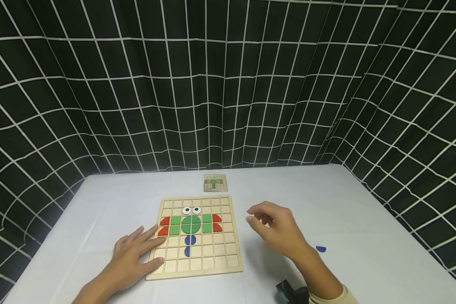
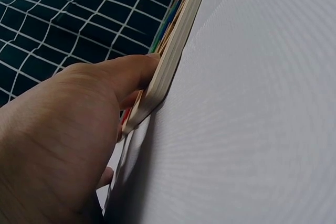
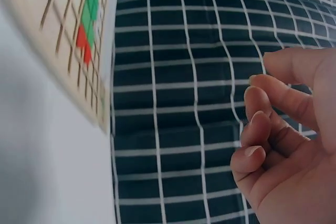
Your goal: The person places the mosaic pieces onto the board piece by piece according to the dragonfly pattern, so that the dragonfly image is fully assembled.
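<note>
My left hand (image 1: 134,255) rests on the left edge of a wooden grid board (image 1: 197,274), fingers spread, their tips on its rim. The left wrist view shows the thumb touching the board's edge (image 2: 173,59). On the board lie two eye pieces (image 1: 191,210), a green circle (image 1: 191,224), green squares (image 1: 175,225), red quarter-round pieces (image 1: 217,227) and blue half-round pieces (image 1: 187,251). My right hand (image 1: 279,230) hovers to the right of the board, fingers loosely bent. Nothing shows between its thumb and fingers in the right wrist view.
A loose blue half-round piece (image 1: 321,249) lies on the white table to the right, beside the right forearm. Behind the board is a small picture card (image 1: 215,188) with a similar pattern. A dark gridded curtain (image 1: 213,93) surrounds the table's back and sides.
</note>
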Demonstrator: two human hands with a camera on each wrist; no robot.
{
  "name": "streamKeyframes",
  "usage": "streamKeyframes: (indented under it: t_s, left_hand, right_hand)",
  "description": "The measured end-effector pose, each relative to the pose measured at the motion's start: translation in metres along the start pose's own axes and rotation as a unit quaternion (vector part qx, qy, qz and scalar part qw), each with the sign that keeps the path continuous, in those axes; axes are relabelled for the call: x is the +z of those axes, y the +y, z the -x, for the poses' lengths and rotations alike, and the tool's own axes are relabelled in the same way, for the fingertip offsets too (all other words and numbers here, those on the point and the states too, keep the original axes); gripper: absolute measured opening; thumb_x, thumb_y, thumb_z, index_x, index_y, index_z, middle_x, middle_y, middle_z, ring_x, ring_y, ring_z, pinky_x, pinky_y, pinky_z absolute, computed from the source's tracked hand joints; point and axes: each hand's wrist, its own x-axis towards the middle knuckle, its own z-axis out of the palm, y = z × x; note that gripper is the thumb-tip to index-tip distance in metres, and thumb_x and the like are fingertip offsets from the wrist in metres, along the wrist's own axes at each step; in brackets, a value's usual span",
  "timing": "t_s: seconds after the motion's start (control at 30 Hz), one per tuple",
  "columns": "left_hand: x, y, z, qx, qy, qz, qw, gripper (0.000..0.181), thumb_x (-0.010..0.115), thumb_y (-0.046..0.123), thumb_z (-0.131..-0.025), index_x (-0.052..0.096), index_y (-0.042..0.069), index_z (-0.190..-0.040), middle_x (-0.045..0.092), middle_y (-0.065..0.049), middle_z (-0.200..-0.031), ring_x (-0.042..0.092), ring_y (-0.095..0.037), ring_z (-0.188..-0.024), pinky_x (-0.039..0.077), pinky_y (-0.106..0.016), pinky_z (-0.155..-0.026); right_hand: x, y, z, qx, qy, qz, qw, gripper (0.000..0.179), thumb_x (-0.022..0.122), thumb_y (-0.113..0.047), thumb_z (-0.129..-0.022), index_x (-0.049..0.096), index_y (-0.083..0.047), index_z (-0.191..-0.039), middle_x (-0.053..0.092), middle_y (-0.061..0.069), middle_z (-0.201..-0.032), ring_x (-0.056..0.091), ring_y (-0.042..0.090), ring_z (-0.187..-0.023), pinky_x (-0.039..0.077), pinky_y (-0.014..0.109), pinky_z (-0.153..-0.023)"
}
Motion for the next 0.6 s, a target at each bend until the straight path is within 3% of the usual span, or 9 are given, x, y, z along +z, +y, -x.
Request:
streamKeyframes:
  t_s: [0.27,0.6]
  left_hand:
    - [0.001,0.000,0.001,0.004,-0.001,0.003,1.0000,0.053,0.084,0.045,-0.093,0.077,0.016,-0.138,0.053,-0.014,-0.163,0.034,-0.053,-0.151,0.017,-0.077,-0.114]
    - [0.002,-0.002,0.001,0.005,0.008,-0.003,0.9999,0.053,0.084,0.045,-0.093,0.077,0.018,-0.137,0.054,-0.013,-0.162,0.035,-0.053,-0.151,0.019,-0.077,-0.114]
  right_hand:
    - [-0.043,0.032,0.029,-0.026,0.038,0.053,0.9975,0.027,0.084,0.009,-0.084,0.080,-0.013,-0.099,0.063,-0.017,-0.083,0.053,0.009,-0.069,0.045,0.025,-0.058]
    - [-0.082,0.082,0.065,0.039,0.035,0.128,0.9903,0.028,0.088,0.009,-0.081,0.080,-0.012,-0.098,0.064,-0.017,-0.083,0.053,0.009,-0.070,0.043,0.024,-0.060]
